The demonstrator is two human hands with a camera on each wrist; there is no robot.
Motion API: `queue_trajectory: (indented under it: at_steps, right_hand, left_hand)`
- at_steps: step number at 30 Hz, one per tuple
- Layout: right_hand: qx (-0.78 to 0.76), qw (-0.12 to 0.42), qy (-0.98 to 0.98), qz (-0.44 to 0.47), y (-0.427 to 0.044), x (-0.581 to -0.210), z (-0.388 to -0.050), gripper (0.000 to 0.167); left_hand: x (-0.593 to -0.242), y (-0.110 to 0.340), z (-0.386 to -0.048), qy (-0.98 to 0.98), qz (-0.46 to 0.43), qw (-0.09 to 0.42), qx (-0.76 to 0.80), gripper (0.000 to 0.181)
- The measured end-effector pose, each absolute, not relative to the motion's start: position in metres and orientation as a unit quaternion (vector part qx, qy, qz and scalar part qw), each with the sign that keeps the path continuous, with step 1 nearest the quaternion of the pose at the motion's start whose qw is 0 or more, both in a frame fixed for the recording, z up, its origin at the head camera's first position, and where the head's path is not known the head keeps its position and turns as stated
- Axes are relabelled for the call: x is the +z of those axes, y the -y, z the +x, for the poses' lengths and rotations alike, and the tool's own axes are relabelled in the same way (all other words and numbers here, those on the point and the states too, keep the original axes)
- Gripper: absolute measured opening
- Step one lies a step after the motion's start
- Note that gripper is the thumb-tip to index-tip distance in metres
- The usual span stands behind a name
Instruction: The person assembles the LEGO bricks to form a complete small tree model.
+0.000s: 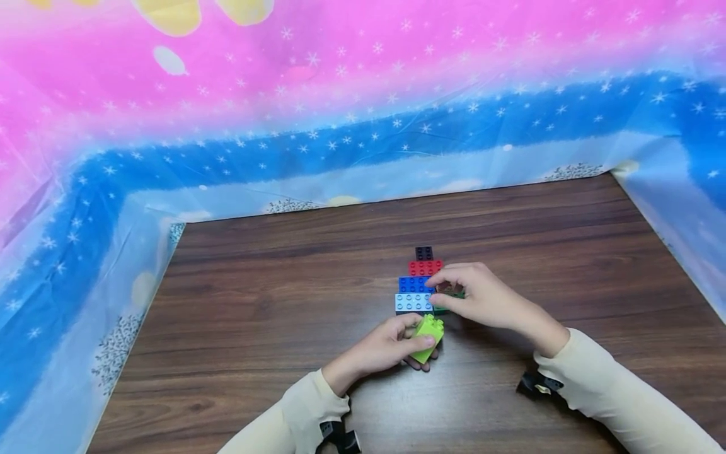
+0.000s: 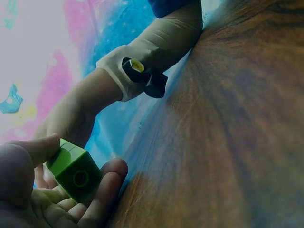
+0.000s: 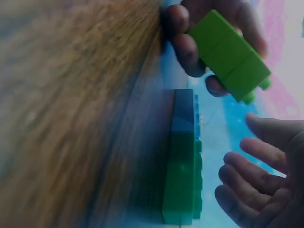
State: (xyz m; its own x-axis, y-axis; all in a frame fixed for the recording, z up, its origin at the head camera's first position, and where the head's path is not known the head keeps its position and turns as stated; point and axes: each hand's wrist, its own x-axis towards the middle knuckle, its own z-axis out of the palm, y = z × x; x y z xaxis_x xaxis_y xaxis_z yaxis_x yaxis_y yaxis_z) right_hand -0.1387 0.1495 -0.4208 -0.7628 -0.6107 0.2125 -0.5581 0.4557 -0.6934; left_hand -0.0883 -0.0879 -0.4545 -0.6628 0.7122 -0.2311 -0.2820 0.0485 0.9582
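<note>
My left hand (image 1: 386, 347) holds a short stack of lime green toy bricks (image 1: 425, 343) between thumb and fingers, tilted above the table. Seams across the lime stack (image 3: 228, 54) show in the right wrist view; in the left wrist view its hollow underside (image 2: 80, 178) shows. With its fingers loosely bent and nothing in them, my right hand (image 1: 482, 296) hovers by the other bricks. These lie in rows: a light blue brick (image 1: 413, 302), a blue brick (image 1: 411, 285), a red brick (image 1: 420, 268) and a black brick (image 1: 423, 253). A green brick (image 3: 180, 180) is partly hidden by my right hand in the head view.
The bricks lie on a dark wood-grain table (image 1: 272, 302). A pink and blue snowflake-patterned cloth (image 1: 340, 132) hangs around its back and sides. Each sleeve cuff carries a black wrist camera (image 1: 539, 383).
</note>
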Motion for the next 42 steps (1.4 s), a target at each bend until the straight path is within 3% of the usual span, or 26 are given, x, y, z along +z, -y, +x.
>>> queue_trajectory:
  at_steps: [10,16,24,33,42]
  right_hand:
    - [-0.198,0.026,-0.894,-0.4,-0.12,-0.42,-0.141,0.038]
    - [-0.169,0.016,-0.889,-0.425,-0.118,-0.42,-0.139,0.025]
    - [-0.177,0.012,-0.877,-0.447,-0.113,-0.424,-0.136,0.013]
    - [-0.201,0.03,-0.867,-0.455,-0.112,-0.425,-0.133,0.026]
    - [-0.362,0.083,-0.841,-0.392,-0.129,-0.415,-0.143,0.013]
  left_hand:
    - [-0.454,0.089,-0.085,-0.643,0.188,0.37,0.644,0.028]
    - [-0.454,0.089,-0.084,-0.658,0.211,0.36,0.627,0.023]
    - [-0.457,0.089,-0.085,-0.662,0.216,0.368,0.617,0.021]
    - [-0.457,0.089,-0.086,-0.662,0.23,0.367,0.611,0.022]
    - [-0.458,0.09,-0.087,-0.675,0.25,0.352,0.599,0.02]
